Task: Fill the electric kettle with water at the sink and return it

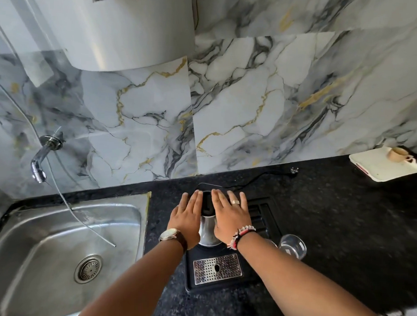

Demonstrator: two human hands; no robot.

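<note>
- The steel kettle [207,228] is seen upright on a black tray [190,283], on the dark counter [330,221] just right of the sink [30,225].
- The left hand [186,218] and right hand [231,217] are pressed flat against its two sides, fingers straight, nothing clasped.
- A tap [40,161] is mounted on the wall over the sink.
- A glass [292,246] is seen just right of the tray.

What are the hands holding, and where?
The kettle, pressed between two flat hands: left hand on its left side, right hand on its right side.
</note>
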